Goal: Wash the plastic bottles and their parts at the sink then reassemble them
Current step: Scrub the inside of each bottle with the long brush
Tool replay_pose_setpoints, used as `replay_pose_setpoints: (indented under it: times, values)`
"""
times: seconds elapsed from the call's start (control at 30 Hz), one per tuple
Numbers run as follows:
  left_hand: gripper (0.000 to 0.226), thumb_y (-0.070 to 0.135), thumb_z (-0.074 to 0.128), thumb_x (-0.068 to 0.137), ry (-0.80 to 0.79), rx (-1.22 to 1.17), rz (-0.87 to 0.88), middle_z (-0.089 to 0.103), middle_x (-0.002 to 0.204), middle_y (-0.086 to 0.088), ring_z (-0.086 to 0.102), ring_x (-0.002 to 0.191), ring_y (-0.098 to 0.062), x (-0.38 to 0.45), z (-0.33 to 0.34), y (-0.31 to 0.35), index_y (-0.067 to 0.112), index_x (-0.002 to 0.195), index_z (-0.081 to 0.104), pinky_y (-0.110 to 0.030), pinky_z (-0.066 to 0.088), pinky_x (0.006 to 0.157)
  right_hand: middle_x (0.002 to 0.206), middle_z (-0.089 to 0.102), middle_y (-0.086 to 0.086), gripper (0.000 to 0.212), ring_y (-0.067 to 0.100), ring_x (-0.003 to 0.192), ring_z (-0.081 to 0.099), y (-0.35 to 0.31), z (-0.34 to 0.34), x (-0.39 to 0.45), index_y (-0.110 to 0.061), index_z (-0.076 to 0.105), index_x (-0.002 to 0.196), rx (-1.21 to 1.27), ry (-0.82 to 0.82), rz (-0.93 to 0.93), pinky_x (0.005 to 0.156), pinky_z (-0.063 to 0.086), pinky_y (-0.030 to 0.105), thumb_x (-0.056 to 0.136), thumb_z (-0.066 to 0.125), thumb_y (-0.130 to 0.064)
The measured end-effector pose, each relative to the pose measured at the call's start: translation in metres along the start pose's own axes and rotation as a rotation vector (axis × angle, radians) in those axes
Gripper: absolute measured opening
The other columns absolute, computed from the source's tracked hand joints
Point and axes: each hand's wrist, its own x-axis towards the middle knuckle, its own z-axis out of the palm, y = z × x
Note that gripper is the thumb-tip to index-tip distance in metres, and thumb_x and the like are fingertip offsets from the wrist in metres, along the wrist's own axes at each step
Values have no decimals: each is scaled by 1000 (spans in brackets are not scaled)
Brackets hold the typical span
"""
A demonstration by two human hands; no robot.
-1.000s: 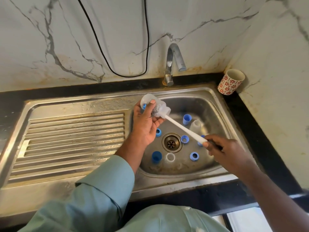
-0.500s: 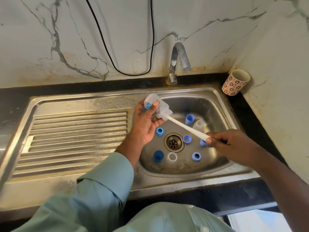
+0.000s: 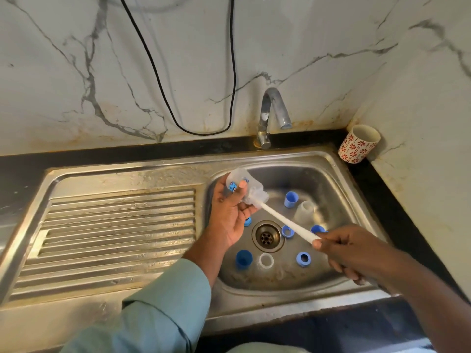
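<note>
Marble wall, black cable, one patterned cup in the corner.

A white marble wall (image 3: 193, 59) with grey veins and rusty stains along its foot backs the scene, and a black cable (image 3: 230, 72) hangs down it in a loop, left of the chrome tap (image 3: 270, 115). The tap stands on the dark counter (image 3: 107, 151), its spout curving down. Over in the far right corner, a white cup with red flower patterns (image 3: 358, 143) sits upright on that counter, tucked against the side wall, well apart from the tap.
</note>
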Motion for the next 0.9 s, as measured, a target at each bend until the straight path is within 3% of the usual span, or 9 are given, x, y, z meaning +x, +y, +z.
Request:
replay_pose_setpoints:
  times: [0.07,0.23,0.33,0.43,0.5,0.57,0.7,0.83,0.9]
  values:
    - [38,15,65,86,-68,-83,-17,62,124,-10,67,110,-32,-1,-4,2,23,122,57,-47,61,80,61,53,9,4,16,46,38,-1,-7,0,-19,77,84,61,-59,23,43,31,27,84,74,-22]
    - [89,26,92,61,-90,-227,-26,58,129,-15,68,106,-32,2,1,9,17,137,48,-45,62,72,67,62,10,21,15,45,43,16,24,14,-11,74,102,317,13,8,39,37,22,81,72,-12]
    - [57,16,70,80,-50,-146,51,59,128,-14,65,112,-35,2,14,13,20,133,49,-56,57,85,77,68,14,40,22,50,56,26,51,16,-4,69,105,511,82,19,42,45,28,69,76,-19]
    - [40,9,66,86,12,-73,82,60,127,-14,65,113,-36,3,21,17,26,121,54,-54,59,83,93,69,16,52,27,69,69,28,52,12,-10,67,113,488,61,20,53,57,35,64,82,-14]
    - [38,4,65,89,91,-52,86,59,129,-13,63,115,-36,4,22,17,26,118,53,-55,59,83,102,62,14,62,26,77,71,27,42,12,-26,64,119,311,76,-33,61,58,30,65,86,-4]
    - [41,2,68,88,144,-37,83,58,131,-14,62,117,-37,5,23,18,26,117,52,-60,56,85,93,56,6,64,16,71,65,26,31,12,-40,59,111,28,198,-95,60,52,18,69,84,0]
    - [43,2,70,87,129,129,79,57,128,-13,63,114,-36,10,25,21,27,113,48,-55,59,81,84,57,-6,33,7,64,56,22,17,3,-23,59,100,-481,538,-346,55,42,13,78,79,-11]
    - [39,8,72,87,166,218,15,57,123,-12,67,107,-34,9,25,23,27,107,44,-46,62,70,82,68,4,17,21,67,59,25,-14,13,-10,72,96,-964,959,-670,60,50,34,80,78,-13]
    - [37,13,71,89,205,268,10,58,118,-10,69,99,-31,6,20,21,27,109,42,-40,62,64,87,71,6,13,29,76,64,16,-36,16,-11,74,98,-1087,1012,-885,66,49,41,92,68,-20]
